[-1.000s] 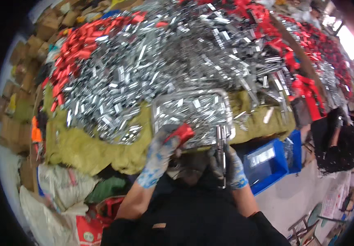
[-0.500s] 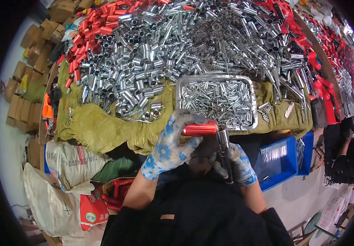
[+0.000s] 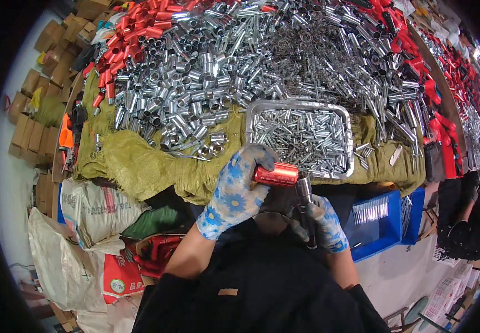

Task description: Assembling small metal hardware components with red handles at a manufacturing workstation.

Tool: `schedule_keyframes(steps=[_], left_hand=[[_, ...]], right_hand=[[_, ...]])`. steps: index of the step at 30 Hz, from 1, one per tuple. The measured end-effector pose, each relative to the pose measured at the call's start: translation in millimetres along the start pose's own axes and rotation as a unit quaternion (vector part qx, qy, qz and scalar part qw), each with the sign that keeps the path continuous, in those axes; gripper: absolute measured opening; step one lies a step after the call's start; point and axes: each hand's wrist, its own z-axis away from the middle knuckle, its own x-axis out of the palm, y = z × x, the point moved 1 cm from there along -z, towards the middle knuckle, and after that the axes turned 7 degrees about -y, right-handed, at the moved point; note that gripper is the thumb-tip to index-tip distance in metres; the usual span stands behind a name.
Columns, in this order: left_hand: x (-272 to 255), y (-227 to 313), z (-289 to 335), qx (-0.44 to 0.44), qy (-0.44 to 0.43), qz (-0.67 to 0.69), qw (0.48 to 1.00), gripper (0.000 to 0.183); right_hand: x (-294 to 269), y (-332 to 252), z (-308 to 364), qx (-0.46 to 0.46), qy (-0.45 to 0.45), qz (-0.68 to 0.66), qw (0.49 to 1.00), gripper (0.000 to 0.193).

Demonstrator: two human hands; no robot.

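My left hand [image 3: 234, 194], in a blue-flowered work glove, is closed on a shiny red metal sleeve [image 3: 276, 174] with pale print on its side. The sleeve lies nearly level, its right end against a chrome tube [image 3: 304, 190]. Below the chrome, the piece continues as a dark shaft [image 3: 310, 225]; whether the two are one part I cannot tell. Gloved the same way, my right hand [image 3: 328, 226] grips this chrome-and-dark tool from the right, some fingers hidden behind it. Just beyond both hands stands a metal tray [image 3: 352, 145] of small silver pins.
Loose chrome sleeves [image 3: 195, 89], red sleeves [image 3: 115, 53] and springs [image 3: 306, 41] are heaped across the table on yellow-green woven cloth [image 3: 134, 161]. A blue bin [image 3: 381, 241] holding thin rods sits at right. Woven sacks [image 3: 56, 261] lie at left. Another person [image 3: 465, 222] is at far right.
The red sleeve has rolled in my left hand, bringing its print into sight, and its right end tips slightly lower. My right hand keeps its grip. The whole view has shifted a little.
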Motion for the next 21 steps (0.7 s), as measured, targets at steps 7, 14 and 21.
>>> schedule_keyframes(steps=[7, 14, 21], left_hand=[[5, 20, -4, -0.119, 0.084, -0.03, 0.989, 0.035], [50, -2, 7, -0.237, 0.077, 0.449, 0.858, 0.032], [51, 12, 5, -0.227, 0.065, 0.389, 0.89, 0.05]], right_hand=[[-8, -1, 0, 0.03, 0.061, 0.044, 0.997, 0.04], [17, -7, -5, 0.016, 0.064, 0.175, 0.982, 0.028], [14, 0, -9, -0.023, 0.081, 0.084, 0.993, 0.039]])
